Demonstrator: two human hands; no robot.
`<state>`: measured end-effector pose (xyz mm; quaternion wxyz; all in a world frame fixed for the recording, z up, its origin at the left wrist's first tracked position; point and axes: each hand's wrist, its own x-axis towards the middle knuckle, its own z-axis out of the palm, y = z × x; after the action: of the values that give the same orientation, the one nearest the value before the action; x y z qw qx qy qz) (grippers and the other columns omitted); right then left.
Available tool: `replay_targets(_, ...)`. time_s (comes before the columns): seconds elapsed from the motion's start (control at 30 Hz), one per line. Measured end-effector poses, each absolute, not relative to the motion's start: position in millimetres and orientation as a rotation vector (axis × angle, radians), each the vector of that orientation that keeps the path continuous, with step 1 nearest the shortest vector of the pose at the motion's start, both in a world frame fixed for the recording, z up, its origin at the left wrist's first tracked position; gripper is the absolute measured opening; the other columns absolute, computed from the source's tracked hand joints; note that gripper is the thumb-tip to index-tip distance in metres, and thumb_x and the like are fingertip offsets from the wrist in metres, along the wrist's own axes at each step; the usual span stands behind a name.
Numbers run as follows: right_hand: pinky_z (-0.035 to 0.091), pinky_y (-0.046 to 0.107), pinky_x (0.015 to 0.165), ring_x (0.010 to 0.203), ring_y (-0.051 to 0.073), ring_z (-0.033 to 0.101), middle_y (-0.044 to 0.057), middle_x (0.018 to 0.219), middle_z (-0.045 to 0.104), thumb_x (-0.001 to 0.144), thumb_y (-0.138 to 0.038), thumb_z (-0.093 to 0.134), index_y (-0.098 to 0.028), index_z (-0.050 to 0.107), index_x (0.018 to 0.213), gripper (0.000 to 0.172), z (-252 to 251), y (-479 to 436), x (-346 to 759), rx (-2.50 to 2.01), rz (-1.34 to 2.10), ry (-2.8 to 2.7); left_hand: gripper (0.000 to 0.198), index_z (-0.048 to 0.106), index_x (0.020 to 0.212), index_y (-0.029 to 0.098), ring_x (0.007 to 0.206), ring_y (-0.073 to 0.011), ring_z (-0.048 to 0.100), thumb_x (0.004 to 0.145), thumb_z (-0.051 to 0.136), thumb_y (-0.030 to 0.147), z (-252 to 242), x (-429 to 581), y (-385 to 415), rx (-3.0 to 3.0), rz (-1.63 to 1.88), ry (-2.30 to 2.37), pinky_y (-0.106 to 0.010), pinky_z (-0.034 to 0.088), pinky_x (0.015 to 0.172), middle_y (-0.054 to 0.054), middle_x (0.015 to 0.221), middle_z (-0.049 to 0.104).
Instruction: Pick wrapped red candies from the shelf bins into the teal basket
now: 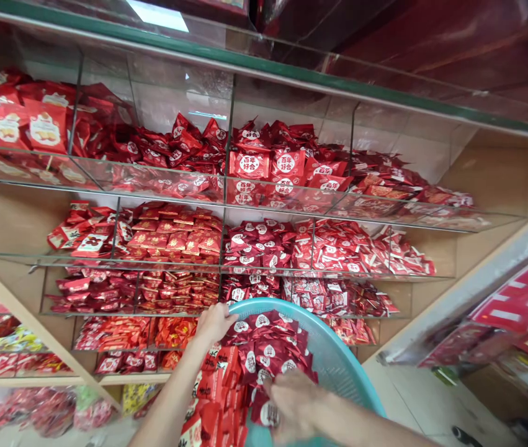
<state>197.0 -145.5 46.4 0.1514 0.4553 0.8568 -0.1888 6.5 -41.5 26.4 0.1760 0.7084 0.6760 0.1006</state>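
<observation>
A turquoise plastic basket (pixel 345 354) with small holes in its wall is low in front of me. My left hand (pixel 217 323) is closed on its far left rim. Dark red candy packets (pixel 268 341) with white labels are heaped in the basket. Brighter red packets (pixel 217 385) with dark lettering fill its near left side. My right hand (pixel 294 400) is inside the basket at the near edge of the dark red packets, touching or just over them. Motion blurs its fingers, so whether it holds a packet is unclear.
Ahead rise shelves with glass dividers (pixel 232 136), stocked with red packets (pixel 286 164) in several compartments. A wooden shelf upright (pixel 26 320) slants at the left. Bagged sweets (pixel 44 406) lie low there. Red packaging (pixel 519 298) and tiled floor (pixel 401 397) are at the right.
</observation>
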Motion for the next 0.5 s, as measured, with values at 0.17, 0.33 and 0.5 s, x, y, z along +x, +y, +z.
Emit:
replay_targets(0.17, 0.045, 0.033, 0.071, 0.08, 0.027, 0.063, 0.012, 0.082, 0.067, 0.062, -0.04, 0.063, -0.012, 0.054, 0.104, 0.051, 96.2, -86.0, 198.8, 1.313, -0.093, 2.576, 0.033, 0.055, 0.068, 0.019, 0.069, -0.0193, 0.06, 0.08, 0.04, 0.046, 23.0, 5.5, -40.0, 2.041, 0.28, 1.906, -0.024, 0.029, 0.054, -0.006, 0.074, 0.063)
replay_targets(0.33, 0.045, 0.035, 0.072, 0.085, 0.029, 0.063, 0.014, 0.09, 0.067, 0.064, -0.036, 0.066, -0.011, 0.047, 0.116, 0.061, 92.8, -38.4, 182.0, 1.33, 0.055, 2.585, 0.037, 0.053, 0.065, 0.019, 0.062, -0.0165, 0.057, 0.079, 0.04, 0.051, 17.9, 3.4, -37.6, 2.007, 0.31, 1.892, -0.023, 0.026, 0.051, -0.004, 0.069, 0.061)
replay_targets(0.5, 0.044, 0.034, 0.075, 0.09, 0.027, 0.061, 0.014, 0.095, 0.065, 0.074, -0.043, 0.058, -0.013, 0.04, 0.122, 0.059, 79.1, -44.3, 177.1, 1.436, 0.083, 2.594, 0.035, 0.054, 0.067, 0.018, 0.064, -0.0166, 0.057, 0.079, 0.04, 0.048, 21.2, 4.2, -39.0, 1.997, 0.318, 1.886, -0.023, 0.027, 0.052, -0.004, 0.069, 0.061)
